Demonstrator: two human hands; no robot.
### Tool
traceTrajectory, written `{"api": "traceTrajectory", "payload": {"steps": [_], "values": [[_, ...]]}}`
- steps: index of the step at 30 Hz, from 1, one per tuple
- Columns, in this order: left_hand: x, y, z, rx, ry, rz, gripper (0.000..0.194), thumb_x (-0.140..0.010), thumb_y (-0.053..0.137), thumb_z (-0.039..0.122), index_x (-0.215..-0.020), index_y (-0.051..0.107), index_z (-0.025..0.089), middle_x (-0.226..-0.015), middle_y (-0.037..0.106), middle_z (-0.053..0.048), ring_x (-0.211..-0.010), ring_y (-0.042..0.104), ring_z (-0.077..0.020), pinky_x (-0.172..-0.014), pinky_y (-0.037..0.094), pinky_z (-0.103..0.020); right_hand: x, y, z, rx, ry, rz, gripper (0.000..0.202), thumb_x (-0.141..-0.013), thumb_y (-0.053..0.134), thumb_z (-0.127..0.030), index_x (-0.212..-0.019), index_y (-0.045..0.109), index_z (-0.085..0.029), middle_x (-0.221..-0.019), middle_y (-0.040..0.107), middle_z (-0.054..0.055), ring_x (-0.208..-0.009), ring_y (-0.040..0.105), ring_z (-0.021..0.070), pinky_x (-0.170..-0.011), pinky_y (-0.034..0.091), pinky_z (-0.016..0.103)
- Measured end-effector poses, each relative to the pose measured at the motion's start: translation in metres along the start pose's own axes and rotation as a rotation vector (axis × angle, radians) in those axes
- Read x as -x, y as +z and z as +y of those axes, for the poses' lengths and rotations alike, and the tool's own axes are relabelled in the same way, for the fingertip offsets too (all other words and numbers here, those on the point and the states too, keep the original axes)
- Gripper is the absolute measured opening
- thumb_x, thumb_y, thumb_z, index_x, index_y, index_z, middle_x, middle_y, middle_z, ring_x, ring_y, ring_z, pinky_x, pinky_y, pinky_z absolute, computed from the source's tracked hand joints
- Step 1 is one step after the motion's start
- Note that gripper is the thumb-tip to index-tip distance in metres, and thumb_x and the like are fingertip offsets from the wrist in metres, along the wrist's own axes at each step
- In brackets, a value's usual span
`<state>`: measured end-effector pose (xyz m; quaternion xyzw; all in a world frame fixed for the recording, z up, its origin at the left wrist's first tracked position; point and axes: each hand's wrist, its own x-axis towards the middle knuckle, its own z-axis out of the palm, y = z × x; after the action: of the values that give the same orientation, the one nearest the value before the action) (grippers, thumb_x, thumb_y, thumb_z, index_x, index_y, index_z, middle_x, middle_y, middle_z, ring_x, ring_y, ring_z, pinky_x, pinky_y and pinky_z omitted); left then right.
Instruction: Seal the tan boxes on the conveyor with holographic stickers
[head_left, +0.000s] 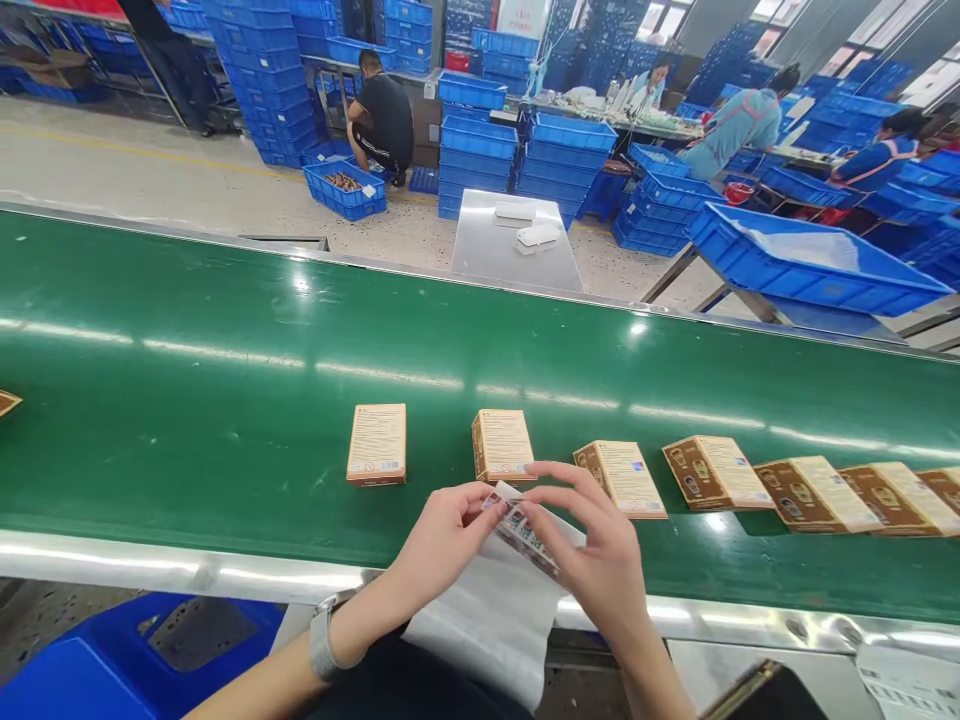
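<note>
In the head view, a strip of small printed stickers (pixel 527 535) on pale backing paper (pixel 487 620) is between my hands, over the near edge of the belt. My left hand (pixel 448 530) pinches the strip's upper left end between thumb and forefinger. Thumb and fingers of my right hand (pixel 596 540) are closed on its top edge from the other side. Just beyond my fingertips stands a brown and cream box (pixel 504 440). Another such box (pixel 377 440) is to its left. Right of my hand, one box (pixel 622 475) carries a small shiny blue sticker.
Several more boxes (pixel 810 495) line the green conveyor belt (pixel 187 420) on the right. Below the belt's metal edge is a blue plastic object (pixel 112 660). Across the belt are a metal table (pixel 514 260), a blue crate (pixel 817 265), stacked crates and people.
</note>
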<state>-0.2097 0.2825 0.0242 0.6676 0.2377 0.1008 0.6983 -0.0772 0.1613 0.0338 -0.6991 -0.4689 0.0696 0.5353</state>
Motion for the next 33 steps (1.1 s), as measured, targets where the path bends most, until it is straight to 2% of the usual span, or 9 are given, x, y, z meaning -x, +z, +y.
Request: {"api": "traceTrajectory", "payload": {"steps": [3, 5, 8, 13, 22, 26, 28, 31, 33], "values": [[-0.009, -0.009, -0.008, -0.043, -0.027, 0.019, 0.031, -0.094, 0.056, 0.041, -0.098, 0.071, 0.014, -0.083, 0.072, -0.005, -0.07, 0.058, -0.0157, -0.061, 0.04, -0.023, -0.013, 0.004, 0.027, -0.274, 0.364, 0.155, 0.012, -0.087, 0.07, -0.036, -0.089, 0.074, -0.025, -0.11, 0.072, 0.005, -0.106, 0.065, 0.0224, -0.093, 0.051, 0.038], [-0.015, -0.014, -0.011, -0.087, -0.022, -0.006, 0.029, -0.093, 0.056, 0.04, -0.093, 0.07, 0.015, -0.095, 0.074, -0.008, -0.071, 0.058, -0.0151, -0.062, 0.04, -0.023, -0.023, 0.009, 0.053, -0.398, 0.575, 0.255, 0.025, -0.08, 0.074, -0.045, -0.093, 0.075, -0.023, -0.109, 0.074, 0.007, -0.108, 0.066, 0.0244, -0.093, 0.052, 0.039], [-0.023, -0.016, -0.011, -0.129, -0.008, -0.113, 0.025, -0.09, 0.058, 0.036, -0.083, 0.067, 0.014, -0.127, 0.068, -0.012, -0.068, 0.055, -0.0121, -0.061, 0.04, -0.023, -0.033, 0.019, 0.084, -0.46, 0.706, 0.297, 0.041, -0.071, 0.078, -0.05, -0.096, 0.076, -0.018, -0.105, 0.076, 0.01, -0.104, 0.068, 0.0274, -0.089, 0.055, 0.041], [-0.032, -0.009, -0.01, -0.169, 0.002, -0.166, 0.022, -0.089, 0.056, 0.032, -0.085, 0.068, 0.014, -0.138, 0.062, -0.013, -0.059, 0.051, -0.0084, -0.056, 0.037, -0.023, -0.032, 0.025, 0.096, -0.403, 0.734, 0.335, 0.046, -0.068, 0.079, -0.051, -0.096, 0.075, -0.014, -0.099, 0.077, 0.012, -0.091, 0.072, 0.0274, -0.08, 0.058, 0.041], [-0.043, 0.008, -0.006, -0.191, 0.013, -0.211, 0.018, -0.088, 0.055, 0.027, -0.079, 0.065, 0.015, -0.141, 0.06, -0.008, -0.063, 0.054, -0.0104, -0.058, 0.039, -0.024, -0.025, 0.014, 0.093, -0.108, 0.625, 0.369, 0.039, -0.076, 0.071, -0.05, -0.094, 0.071, -0.015, -0.1, 0.074, 0.012, -0.093, 0.067, 0.0257, -0.087, 0.051, 0.041], [-0.04, 0.012, -0.004, -0.206, 0.034, -0.215, 0.016, -0.088, 0.054, 0.024, -0.078, 0.065, 0.015, -0.137, 0.063, -0.007, -0.069, 0.056, -0.0114, -0.061, 0.041, -0.023, -0.033, -0.001, 0.104, -0.006, 0.642, 0.37, 0.062, -0.073, 0.075, -0.049, -0.122, 0.057, -0.016, -0.103, 0.074, 0.01, -0.089, 0.068, 0.0239, -0.084, 0.05, 0.039], [-0.032, 0.01, -0.004, -0.2, 0.026, -0.226, 0.016, -0.088, 0.055, 0.025, -0.08, 0.064, 0.015, -0.127, 0.069, -0.008, -0.072, 0.058, -0.0127, -0.064, 0.042, -0.024, -0.042, -0.014, 0.115, 0.002, 0.703, 0.314, 0.073, -0.07, 0.076, -0.05, -0.128, 0.051, -0.014, -0.09, 0.076, 0.007, -0.081, 0.07, 0.0242, -0.078, 0.052, 0.038], [-0.014, 0.001, -0.002, -0.16, -0.03, -0.206, 0.014, -0.089, 0.057, 0.027, -0.081, 0.061, 0.016, -0.09, 0.074, -0.004, -0.07, 0.057, -0.0128, -0.06, 0.039, -0.022, -0.053, -0.034, 0.118, -0.004, 0.73, 0.24, 0.058, -0.071, 0.074, -0.049, -0.115, 0.059, -0.013, -0.073, 0.074, 0.005, -0.077, 0.071, 0.0272, -0.081, 0.052, 0.042], [0.001, -0.011, 0.001, -0.108, -0.081, -0.142, 0.017, -0.089, 0.058, 0.03, -0.08, 0.057, 0.016, -0.073, 0.066, 0.0, -0.065, 0.054, -0.0116, -0.056, 0.036, -0.02, -0.052, -0.043, 0.103, 0.02, 0.662, 0.236, 0.049, -0.075, 0.071, -0.048, -0.113, 0.062, -0.017, -0.08, 0.075, 0.007, -0.086, 0.071, 0.0279, -0.089, 0.049, 0.046]]}}
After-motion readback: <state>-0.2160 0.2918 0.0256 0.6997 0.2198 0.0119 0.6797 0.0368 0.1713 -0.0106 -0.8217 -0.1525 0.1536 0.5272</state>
